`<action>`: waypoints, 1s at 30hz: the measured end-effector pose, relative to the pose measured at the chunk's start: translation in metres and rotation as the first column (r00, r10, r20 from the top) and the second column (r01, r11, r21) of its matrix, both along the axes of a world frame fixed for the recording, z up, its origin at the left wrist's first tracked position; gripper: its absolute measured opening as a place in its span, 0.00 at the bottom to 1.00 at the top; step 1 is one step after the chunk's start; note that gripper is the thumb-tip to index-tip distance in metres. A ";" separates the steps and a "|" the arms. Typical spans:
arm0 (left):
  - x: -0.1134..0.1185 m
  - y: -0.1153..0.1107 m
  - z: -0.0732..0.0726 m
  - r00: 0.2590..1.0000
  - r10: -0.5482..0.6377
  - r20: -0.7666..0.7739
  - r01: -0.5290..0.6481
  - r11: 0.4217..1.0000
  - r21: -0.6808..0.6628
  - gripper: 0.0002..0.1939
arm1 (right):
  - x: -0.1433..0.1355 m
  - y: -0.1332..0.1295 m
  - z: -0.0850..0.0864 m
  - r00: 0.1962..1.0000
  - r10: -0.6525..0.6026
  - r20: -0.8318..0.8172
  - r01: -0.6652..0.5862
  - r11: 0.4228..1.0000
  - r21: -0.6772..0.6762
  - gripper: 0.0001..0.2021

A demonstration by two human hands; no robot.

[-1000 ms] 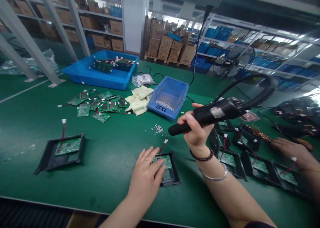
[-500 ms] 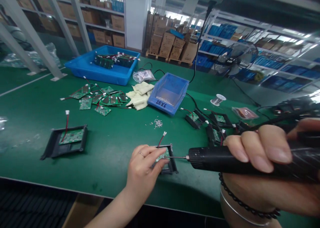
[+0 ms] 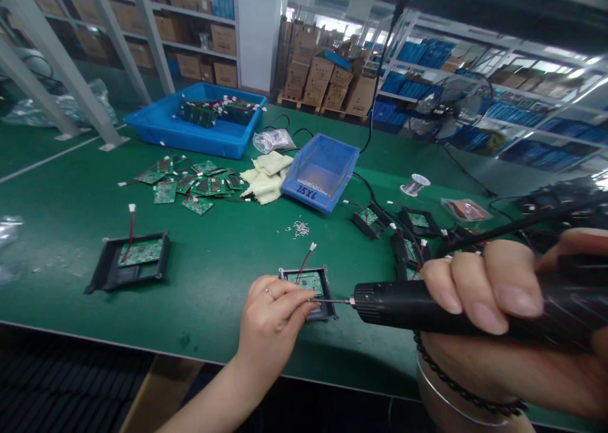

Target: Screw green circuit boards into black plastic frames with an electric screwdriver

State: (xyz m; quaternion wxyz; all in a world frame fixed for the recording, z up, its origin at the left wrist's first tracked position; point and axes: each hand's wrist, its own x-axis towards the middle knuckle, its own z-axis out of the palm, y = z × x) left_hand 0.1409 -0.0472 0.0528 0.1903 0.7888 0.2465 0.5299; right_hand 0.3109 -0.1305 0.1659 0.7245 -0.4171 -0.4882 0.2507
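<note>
My right hand [image 3: 484, 287] is wrapped round a black electric screwdriver [image 3: 403, 303], whose thin bit points left. The bit's end meets the pinched thumb and fingers of my left hand [image 3: 273, 313]; whatever lies between the fingertips is too small to make out. Just behind and under those fingertips is a black plastic frame [image 3: 327, 287] with a green circuit board [image 3: 304, 282] in it. A red and black wire with a white plug [image 3: 312, 247] rises from the board. Part of the frame is hidden by my left hand.
Small screws [image 3: 300, 228] lie beyond the frame, before a blue bin [image 3: 313, 167]. Another framed board [image 3: 140, 256] sits left, loose boards [image 3: 209, 185] and a blue tray [image 3: 190, 129] behind. More framed boards [image 3: 370, 218] and a solder spool [image 3: 415, 185] are right.
The view has shifted slightly. My left fingertips sit nearer the frame's front edge, uncovering more of the board. The screwdriver has moved slightly left, its bit now at my left fingertips.
</note>
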 end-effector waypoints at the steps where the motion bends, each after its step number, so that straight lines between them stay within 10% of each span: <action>1: 0.000 0.000 -0.001 1.000 0.001 -0.016 -0.001 1.000 0.005 0.06 | -0.002 0.001 0.000 0.997 0.021 -0.081 -0.018 0.999 0.046 0.15; 7: -0.004 -0.011 -0.011 0.974 0.160 -0.163 -0.148 0.986 0.082 0.13 | -0.019 0.009 -0.005 0.993 0.054 -0.103 -0.042 0.993 0.110 0.14; 19: 0.017 -0.042 -0.059 0.739 0.054 -0.671 0.070 0.985 0.157 0.13 | -0.029 0.052 -0.056 0.966 0.251 0.065 -0.255 0.965 0.056 0.17; 30: 0.026 -0.037 -0.053 0.609 -0.062 -0.790 0.154 0.987 0.041 0.08 | -0.034 0.058 -0.052 0.971 0.222 0.090 -0.225 0.974 0.027 0.13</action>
